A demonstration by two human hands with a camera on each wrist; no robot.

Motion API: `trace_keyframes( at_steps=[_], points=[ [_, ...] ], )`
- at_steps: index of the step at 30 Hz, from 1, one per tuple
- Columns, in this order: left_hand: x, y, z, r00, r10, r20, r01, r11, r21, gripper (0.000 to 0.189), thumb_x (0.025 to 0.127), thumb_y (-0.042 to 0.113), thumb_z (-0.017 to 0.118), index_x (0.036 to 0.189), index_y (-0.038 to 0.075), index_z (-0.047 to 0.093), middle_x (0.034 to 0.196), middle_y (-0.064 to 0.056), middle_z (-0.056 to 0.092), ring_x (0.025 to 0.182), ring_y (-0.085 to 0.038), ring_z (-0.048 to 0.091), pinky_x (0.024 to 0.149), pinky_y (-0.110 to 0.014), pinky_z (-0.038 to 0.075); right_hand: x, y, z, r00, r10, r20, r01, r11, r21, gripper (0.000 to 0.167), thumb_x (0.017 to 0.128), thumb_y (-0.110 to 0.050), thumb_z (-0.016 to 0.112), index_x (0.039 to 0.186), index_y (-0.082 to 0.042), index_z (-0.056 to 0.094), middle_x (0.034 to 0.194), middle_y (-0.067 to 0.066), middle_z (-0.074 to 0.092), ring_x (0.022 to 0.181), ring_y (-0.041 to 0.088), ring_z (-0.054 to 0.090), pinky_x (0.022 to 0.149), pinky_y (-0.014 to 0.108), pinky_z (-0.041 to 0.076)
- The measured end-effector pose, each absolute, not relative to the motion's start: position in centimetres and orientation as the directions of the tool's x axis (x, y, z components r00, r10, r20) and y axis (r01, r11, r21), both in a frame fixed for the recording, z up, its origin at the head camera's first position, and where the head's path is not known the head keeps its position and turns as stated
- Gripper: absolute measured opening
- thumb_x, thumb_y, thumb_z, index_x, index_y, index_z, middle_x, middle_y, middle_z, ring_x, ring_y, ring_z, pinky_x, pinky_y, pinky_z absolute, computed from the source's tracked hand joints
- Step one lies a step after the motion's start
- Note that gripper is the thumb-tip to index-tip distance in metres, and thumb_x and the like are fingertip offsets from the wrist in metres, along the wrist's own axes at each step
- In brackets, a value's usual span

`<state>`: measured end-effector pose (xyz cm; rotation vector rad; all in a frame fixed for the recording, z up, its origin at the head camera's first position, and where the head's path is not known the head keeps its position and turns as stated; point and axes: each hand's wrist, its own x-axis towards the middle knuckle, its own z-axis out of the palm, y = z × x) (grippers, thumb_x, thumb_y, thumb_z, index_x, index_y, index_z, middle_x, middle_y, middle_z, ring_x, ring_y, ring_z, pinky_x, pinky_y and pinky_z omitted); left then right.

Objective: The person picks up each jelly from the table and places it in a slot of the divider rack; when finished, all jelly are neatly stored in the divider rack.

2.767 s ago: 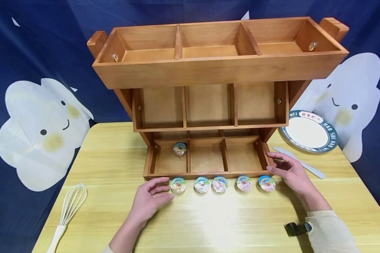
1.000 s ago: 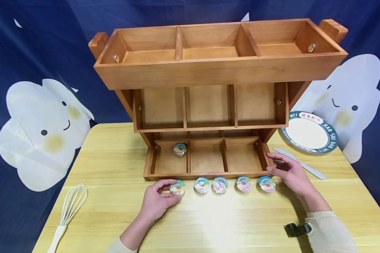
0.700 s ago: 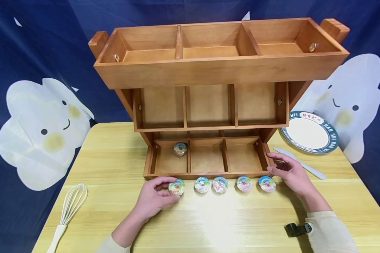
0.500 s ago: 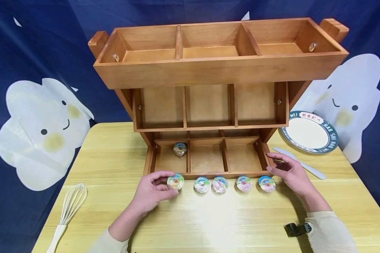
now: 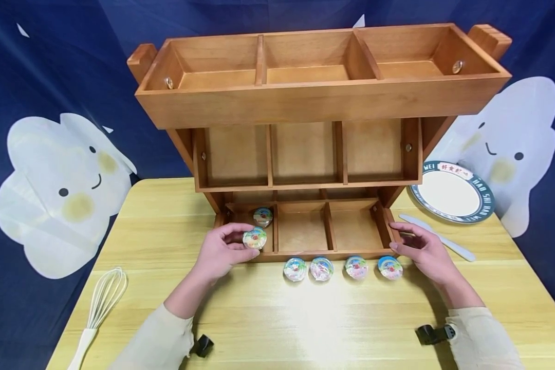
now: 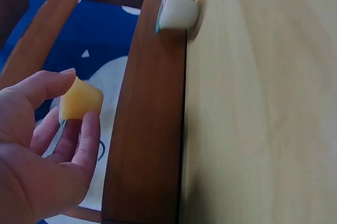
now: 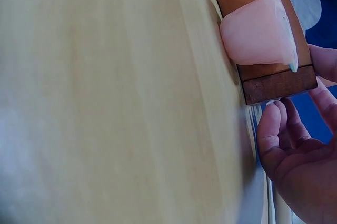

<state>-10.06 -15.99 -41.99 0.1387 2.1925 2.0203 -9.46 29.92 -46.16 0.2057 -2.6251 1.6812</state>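
Note:
My left hand pinches a jelly cup with a printed foil lid between thumb and fingers. In the left wrist view its yellow body shows at the fingertips. The cup overlaps the front of the left compartment in the bottom tray of a wooden three-tier rack. Behind it, a second jelly cup leans against the divider inside that compartment. My right hand grips the bottom tray's right end, fingers curled at the wooden corner, beside a pink jelly cup.
Several jelly cups stand in a row along the tray's front. A white knife and a green-rimmed plate lie right of the rack. A whisk lies at the left. The upper tray overhangs the lower tiers.
My left hand has closed on the leftmost jelly cup of the row, lifted it off the table and carried it up to the left compartment. My right hand has stayed put.

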Motion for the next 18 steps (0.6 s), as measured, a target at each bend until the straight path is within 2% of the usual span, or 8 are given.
trace_keyframes(
  at_steps=[9,18],
  points=[
    [-12.2,-15.7,-42.8,-0.986,0.15,-0.068,-0.037,0.198,0.98,0.047,0.069,-0.007,0.086,0.112,-0.001,0.071,0.098,-0.017,0.067,0.083,-0.028,0.066,0.067,-0.029,0.058,-9.2,30.2,-45.9,-0.991,-0.101,0.086,-0.122,0.439,-0.89,0.043,0.092,-0.006,0.072,0.133,0.0,0.059,0.124,-0.005,0.058,0.099,0.013,0.057,0.083,0.013,0.045],
    [-13.3,-15.3,-43.4,-0.975,0.204,-0.084,-0.01,0.341,0.94,0.047,0.064,-0.002,0.09,0.108,0.002,0.073,0.093,-0.01,0.068,0.087,-0.026,0.062,0.065,-0.03,0.055,-9.5,30.1,-46.0,-0.989,-0.117,0.093,-0.136,0.437,-0.889,0.043,0.092,-0.006,0.072,0.133,0.0,0.06,0.124,-0.004,0.058,0.099,0.013,0.057,0.084,0.013,0.045]
  ],
)
